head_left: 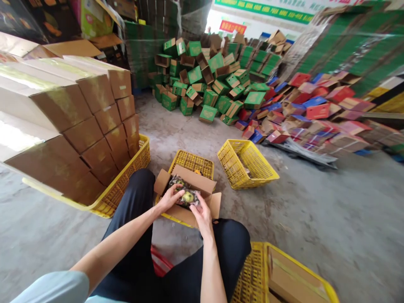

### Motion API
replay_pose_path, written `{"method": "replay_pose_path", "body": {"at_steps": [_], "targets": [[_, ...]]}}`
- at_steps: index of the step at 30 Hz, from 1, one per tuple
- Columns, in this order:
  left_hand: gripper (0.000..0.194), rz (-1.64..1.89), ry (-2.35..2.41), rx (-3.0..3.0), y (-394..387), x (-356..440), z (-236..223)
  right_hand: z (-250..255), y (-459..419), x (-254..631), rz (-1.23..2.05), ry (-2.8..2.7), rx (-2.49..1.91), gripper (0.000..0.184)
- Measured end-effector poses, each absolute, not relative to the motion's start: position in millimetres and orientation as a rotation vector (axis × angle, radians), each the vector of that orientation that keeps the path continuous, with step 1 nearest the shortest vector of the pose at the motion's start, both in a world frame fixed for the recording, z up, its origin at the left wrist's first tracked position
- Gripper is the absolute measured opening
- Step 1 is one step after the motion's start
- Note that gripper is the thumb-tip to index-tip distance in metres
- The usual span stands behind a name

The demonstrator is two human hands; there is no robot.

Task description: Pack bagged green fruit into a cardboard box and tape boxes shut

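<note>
Between my knees an open cardboard box (198, 182) with its flaps spread rests on an upturned yellow crate (191, 160). My left hand (170, 198) grips the left end of a clear plastic pack (189, 198) with dark contents and a round yellow-green patch. At its other end, my right hand (202, 210) has its fingers closed along the edge. The pack is held over the box opening. Beside my left fingers, a similar dark pack (177, 181) lies in the box. What the packs contain is too small to make out.
On my left, taped cartons (85, 122) are stacked in a large yellow crate (143, 153). Another yellow crate (248, 164) stands ahead right; one holding a carton (296, 273) is near my right knee. Green boxes (208, 113) and red-blue boxes (317, 111) lie heaped farther off.
</note>
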State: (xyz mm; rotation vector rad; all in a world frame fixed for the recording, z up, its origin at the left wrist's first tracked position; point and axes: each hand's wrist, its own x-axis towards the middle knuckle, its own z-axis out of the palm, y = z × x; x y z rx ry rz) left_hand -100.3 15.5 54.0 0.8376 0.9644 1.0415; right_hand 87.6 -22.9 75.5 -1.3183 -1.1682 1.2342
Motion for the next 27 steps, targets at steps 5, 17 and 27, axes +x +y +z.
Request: {"method": "replay_pose_path", "body": {"at_steps": [5, 17, 27], "targets": [[0.082, 1.018, 0.908, 0.853, 17.3, -99.2, 53.7, 62.6, -9.6, 88.5, 1.182, -1.093, -1.392, 0.063], [0.089, 1.032, 0.779, 0.977, 21.6, -95.8, 45.0, 44.2, -2.7, 100.3, 1.162, -0.923, -1.384, 0.070], [0.039, 1.231, 0.928, 1.033, 27.2, -103.5, 52.7, 53.8, -8.3, 93.7, 1.297, -0.860, -1.302, 0.067]]}}
